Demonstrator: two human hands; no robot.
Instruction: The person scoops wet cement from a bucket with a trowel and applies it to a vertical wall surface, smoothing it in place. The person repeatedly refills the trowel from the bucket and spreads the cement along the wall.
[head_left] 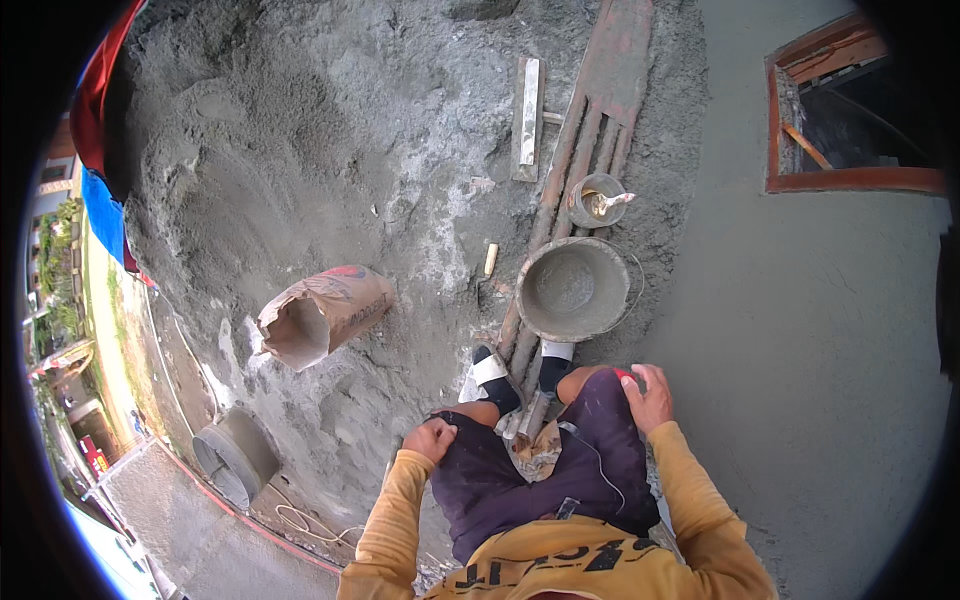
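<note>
Loosely half-open left grip (pixel 430 438), right grip (pixel 653 397) wider, touching shorts (pixel 485 490).

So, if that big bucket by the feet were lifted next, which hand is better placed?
Probably the right hand: resting at the right knee, it looks nearer the bucket, and the wire handle curves out on that side. The left hand rests at the left knee, farther away.
</note>
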